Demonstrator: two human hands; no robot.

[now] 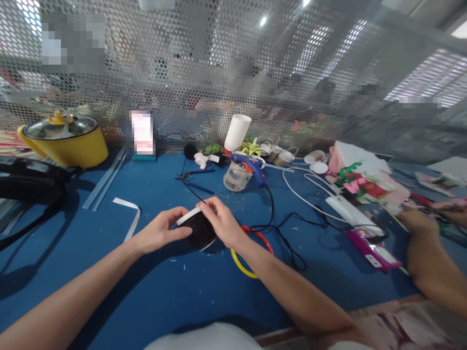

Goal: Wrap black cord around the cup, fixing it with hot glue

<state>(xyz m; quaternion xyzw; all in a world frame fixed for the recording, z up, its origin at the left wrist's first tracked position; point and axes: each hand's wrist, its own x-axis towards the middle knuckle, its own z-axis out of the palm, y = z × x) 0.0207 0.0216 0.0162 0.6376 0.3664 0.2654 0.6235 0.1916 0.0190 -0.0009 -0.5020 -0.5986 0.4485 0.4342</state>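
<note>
Both my hands meet over the blue table (109, 272) at a black spool (200, 231) with white rims. My left hand (160, 231) grips the spool from the left, thumb and fingers closed on its rim. My right hand (222, 222) wraps over its top right side and pinches a thin black thread (193, 192) that runs up and away from it. Under my right wrist lies a red and yellow ring (243, 262).
Black pliers (193, 177), a blue glue gun (251, 167) on a clear cup, stacked paper cups (237, 131) and cables lie behind. A yellow pot (65, 141) stands far left. Another person's hands (423, 233) work at the right by craft material and a magenta device (368, 248).
</note>
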